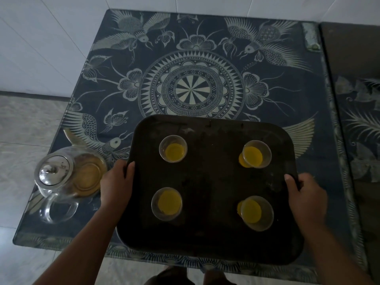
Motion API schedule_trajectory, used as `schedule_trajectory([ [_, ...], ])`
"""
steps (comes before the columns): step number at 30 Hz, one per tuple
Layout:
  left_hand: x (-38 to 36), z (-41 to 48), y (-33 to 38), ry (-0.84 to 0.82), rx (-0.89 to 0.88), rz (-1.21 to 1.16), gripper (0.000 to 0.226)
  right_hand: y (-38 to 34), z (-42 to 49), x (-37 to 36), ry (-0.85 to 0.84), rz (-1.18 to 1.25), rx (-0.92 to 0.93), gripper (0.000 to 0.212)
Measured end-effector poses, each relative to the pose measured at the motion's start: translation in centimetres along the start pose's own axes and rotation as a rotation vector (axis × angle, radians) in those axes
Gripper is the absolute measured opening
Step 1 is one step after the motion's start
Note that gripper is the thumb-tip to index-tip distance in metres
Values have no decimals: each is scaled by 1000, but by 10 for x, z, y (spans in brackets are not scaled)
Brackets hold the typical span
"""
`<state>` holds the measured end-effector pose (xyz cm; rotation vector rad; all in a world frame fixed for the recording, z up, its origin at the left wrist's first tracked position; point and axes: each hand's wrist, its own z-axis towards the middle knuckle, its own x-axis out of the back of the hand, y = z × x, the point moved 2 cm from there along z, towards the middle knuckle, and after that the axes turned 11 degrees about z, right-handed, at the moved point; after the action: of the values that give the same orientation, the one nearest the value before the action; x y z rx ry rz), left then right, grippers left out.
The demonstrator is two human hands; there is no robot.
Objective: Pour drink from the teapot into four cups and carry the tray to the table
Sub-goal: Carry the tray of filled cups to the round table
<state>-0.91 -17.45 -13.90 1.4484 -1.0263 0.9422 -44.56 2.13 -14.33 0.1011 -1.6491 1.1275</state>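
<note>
A dark rectangular tray (213, 182) is over the near part of a glass-topped table (205, 64) with a blue patterned cloth under the glass. Several clear cups of yellow drink stand on it: far left (173, 148), far right (256, 154), near left (167, 203), near right (257, 212). My left hand (116, 184) grips the tray's left edge, thumb on top. My right hand (306, 197) grips its right edge. A glass teapot (67, 175) with a metal lid and amber drink stands on the table just left of my left hand.
A second table or dark surface (357, 99) adjoins on the right. A white tiled wall (41, 38) runs behind and to the left. Grey floor tiles (22, 130) lie to the left. My legs (185, 278) show below the table's near edge.
</note>
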Motion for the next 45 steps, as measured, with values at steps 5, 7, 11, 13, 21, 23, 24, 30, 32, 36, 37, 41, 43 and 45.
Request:
schedule_trajectory([
  [5, 21, -1, 11, 26, -27, -29, 27, -10, 5, 14, 14, 26, -12, 29],
  [7, 29, 0, 15, 17, -25, -30, 27, -15, 6, 22, 21, 18, -4, 30],
  [11, 46, 3, 26, 27, -38, -31, 27, -26, 14, 42, 26, 15, 1, 32],
  [13, 54, 5, 31, 23, -46, -24, 27, -30, 17, 52, 10, 6, -1, 31],
  [21, 87, 7, 47, 67, -80, -53, 27, -55, 23, 93, 45, -7, -3, 30],
  [23, 97, 8, 50, 77, -88, -51, 30, -59, 23, 103, 44, -4, -9, 30],
  [24, 102, 10, 52, 78, -89, -44, 32, -62, 24, 107, 40, -1, -14, 31],
  [30, 130, 13, 66, 65, -105, -24, 32, -75, 28, 130, 54, -3, -19, 35],
  [32, 139, 13, 72, 85, -112, -40, 31, -78, 30, 137, 72, -12, -7, 35],
  [36, 151, 12, 81, 108, -127, -26, 32, -83, 37, 153, 98, -9, 11, 36],
  [37, 153, 12, 84, 111, -129, -24, 31, -83, 39, 156, 98, -3, 14, 35],
  [41, 158, 7, 92, 111, -132, -20, 30, -78, 44, 162, 113, -7, 22, 35],
  [43, 159, 2, 96, 115, -131, -7, 31, -74, 45, 164, 106, -9, 24, 35],
  [45, 159, -3, 100, 107, -130, 3, 30, -70, 44, 166, 98, -9, 18, 35],
])
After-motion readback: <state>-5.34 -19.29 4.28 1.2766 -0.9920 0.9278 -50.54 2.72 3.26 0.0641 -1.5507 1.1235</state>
